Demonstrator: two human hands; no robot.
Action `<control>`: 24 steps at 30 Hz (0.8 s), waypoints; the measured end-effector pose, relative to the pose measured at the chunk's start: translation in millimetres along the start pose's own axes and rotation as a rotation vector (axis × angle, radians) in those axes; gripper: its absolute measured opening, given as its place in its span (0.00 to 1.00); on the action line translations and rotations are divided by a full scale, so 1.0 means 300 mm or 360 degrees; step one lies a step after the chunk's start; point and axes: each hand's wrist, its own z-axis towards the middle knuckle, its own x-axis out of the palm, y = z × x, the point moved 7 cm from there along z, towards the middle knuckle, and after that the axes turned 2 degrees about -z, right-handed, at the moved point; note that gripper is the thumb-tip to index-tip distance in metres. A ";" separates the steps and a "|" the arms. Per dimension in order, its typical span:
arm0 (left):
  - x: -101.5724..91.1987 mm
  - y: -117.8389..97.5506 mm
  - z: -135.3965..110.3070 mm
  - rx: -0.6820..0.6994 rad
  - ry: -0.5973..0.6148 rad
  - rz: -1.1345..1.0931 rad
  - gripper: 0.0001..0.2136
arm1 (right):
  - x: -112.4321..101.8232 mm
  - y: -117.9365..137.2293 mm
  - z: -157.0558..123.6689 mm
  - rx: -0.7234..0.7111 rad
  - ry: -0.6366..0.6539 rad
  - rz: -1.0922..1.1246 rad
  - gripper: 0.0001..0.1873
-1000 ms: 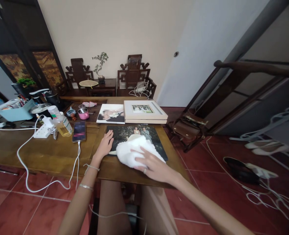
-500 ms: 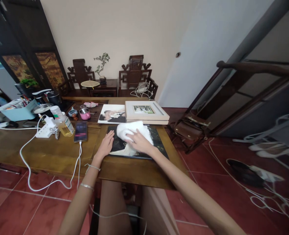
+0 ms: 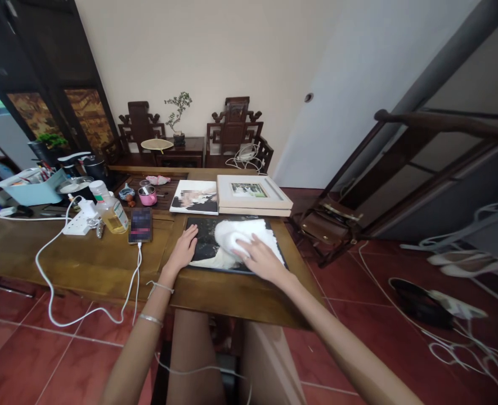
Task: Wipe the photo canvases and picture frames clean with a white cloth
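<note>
Right grip (image 3: 259, 260) clasps a white cloth (image 3: 234, 232) against the dark photo panel (image 3: 202, 239), face up on the bench (image 3: 232, 295), long axis nine-to-three o'clock; left grip (image 3: 184, 246), flat and unclenched, touches its nine o'clock end. Toward ten, a bottle (image 3: 116, 219) contains yellow liquid, a blue box (image 3: 41, 193) sundries.

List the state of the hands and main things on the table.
Photo, flat, partly covered
Cloth, bunched, on photo
Left hand, resting on photo's edge
Right hand, on cloth
Phone, screen lit, cable plugged in
Bottle, capped, partly full
Power strip, charger plugged in
Pink cup, upright, lidless
</note>
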 end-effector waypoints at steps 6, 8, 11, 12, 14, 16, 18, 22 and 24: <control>-0.033 -0.004 0.003 -0.0120 -0.0084 -0.0220 0.20 | 0.060 0.068 0.147 0.0153 -0.0029 -0.0166 0.19; -0.050 0.000 0.003 -0.0174 -0.0137 -0.0332 0.22 | 0.073 0.161 0.138 -0.0101 0.0029 -0.0072 0.18; -0.063 0.006 0.001 -0.0224 -0.0182 -0.0358 0.24 | 0.061 0.273 0.068 -0.0473 0.0139 0.0126 0.16; -0.063 0.005 0.000 -0.0219 -0.0183 -0.0332 0.24 | 0.049 0.294 0.035 -0.0559 0.0179 0.0184 0.15; -0.055 -0.002 -0.002 -0.0179 -0.0165 -0.0260 0.24 | 0.020 0.308 -0.033 -0.0647 0.0241 0.0266 0.14; -0.041 -0.013 -0.005 -0.0126 -0.0116 -0.0172 0.22 | -0.008 0.276 -0.095 -0.0603 0.0246 0.0283 0.14; -0.025 -0.024 -0.007 -0.0078 -0.0055 -0.0087 0.21 | -0.021 0.201 -0.145 -0.0439 0.0223 0.0234 0.16; -0.012 -0.037 -0.007 -0.0006 -0.0019 0.0005 0.19 | -0.010 -0.008 -0.187 -0.0017 0.0127 0.0077 0.20; -0.010 -0.037 -0.006 0.0006 -0.0025 0.0016 0.18 | -0.009 -0.089 -0.163 0.0149 0.0028 0.0057 0.20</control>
